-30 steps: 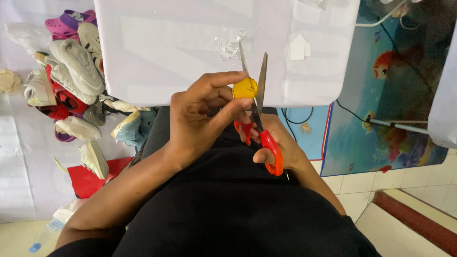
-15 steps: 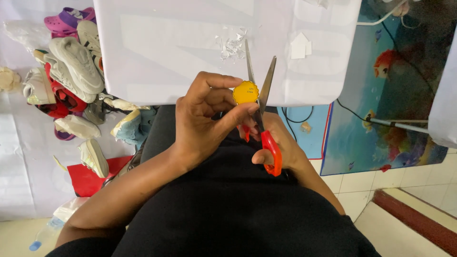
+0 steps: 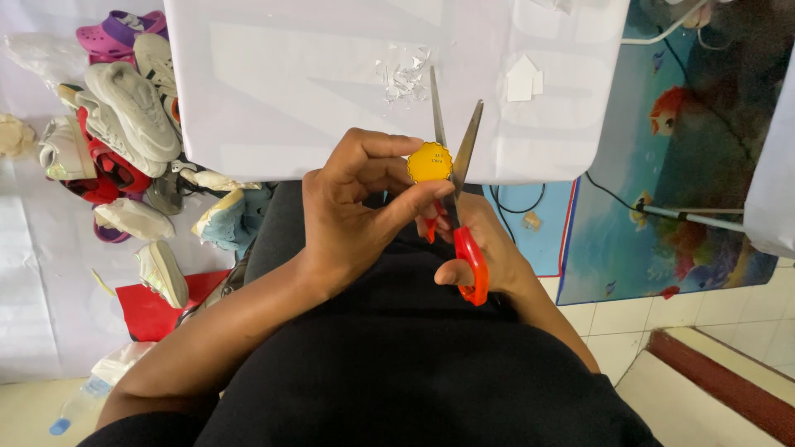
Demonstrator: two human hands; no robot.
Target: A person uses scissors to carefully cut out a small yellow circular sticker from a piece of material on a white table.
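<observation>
Yellow disc (image 3: 430, 162) pinched in left hand (image 3: 356, 207), right hand (image 3: 484, 248) gripping red-handled scissors (image 3: 454, 182), blades open

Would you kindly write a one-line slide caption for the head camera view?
Left hand pinches a small yellow scalloped disc between the open blades of red-handled scissors in the right hand.

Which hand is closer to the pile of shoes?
Left. The left hand holds the yellow disc on the side toward the shoes; the right hand grips the scissors farther away.
</observation>
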